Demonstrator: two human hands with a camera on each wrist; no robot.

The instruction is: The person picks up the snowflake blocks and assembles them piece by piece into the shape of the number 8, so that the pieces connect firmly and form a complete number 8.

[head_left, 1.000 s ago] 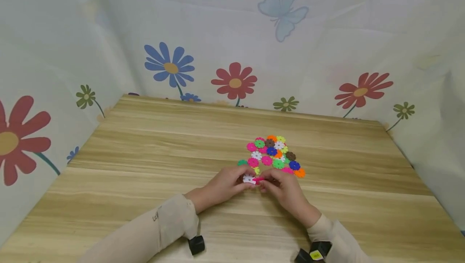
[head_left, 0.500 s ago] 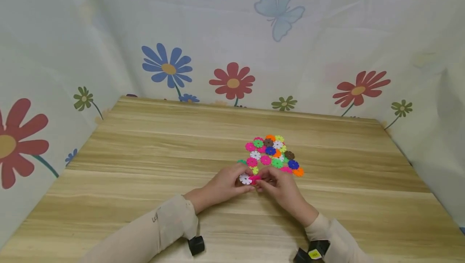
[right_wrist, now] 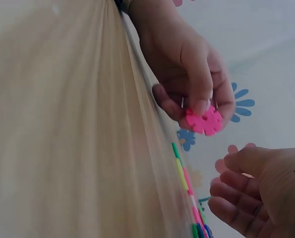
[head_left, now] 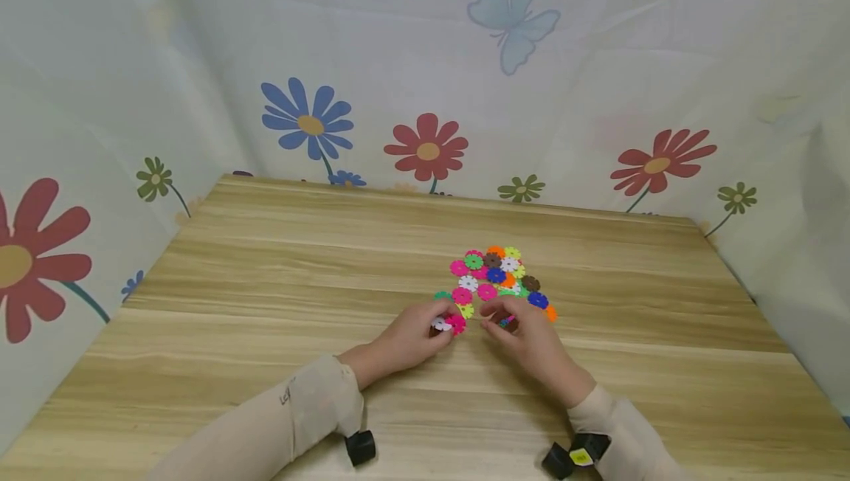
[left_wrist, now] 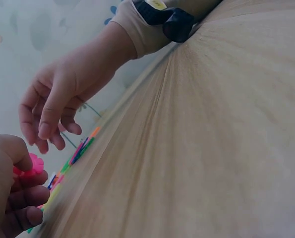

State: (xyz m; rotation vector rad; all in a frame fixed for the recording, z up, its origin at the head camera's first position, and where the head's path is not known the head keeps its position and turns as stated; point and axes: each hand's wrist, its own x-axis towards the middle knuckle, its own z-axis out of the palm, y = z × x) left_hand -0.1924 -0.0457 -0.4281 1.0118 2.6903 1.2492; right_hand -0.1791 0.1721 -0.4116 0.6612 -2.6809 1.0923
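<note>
My left hand (head_left: 406,335) pinches a pink notched plastic disc (head_left: 457,324) and a white notched disc (head_left: 439,324) between thumb and fingers. The two discs appear joined at their edges. In the right wrist view the pink disc (right_wrist: 205,121) faces the camera, while the white one is mostly covered by the thumb. A short gap to the right, my right hand (head_left: 533,341) hovers with loosely bent fingers and holds nothing. Seen from the left wrist, the right hand (left_wrist: 63,91) hangs above the table near the loose discs.
Just beyond the hands lies a loose pile of colourful notched discs (head_left: 487,291), some overlapping. They rest on a wood-grain table (head_left: 299,245). A cloth backdrop (head_left: 372,46) printed with flowers and a butterfly stands behind it.
The right hand has let go of the pink disc and drawn off to the right. The left hand keeps the white and pink discs, which have turned and shifted slightly left.
</note>
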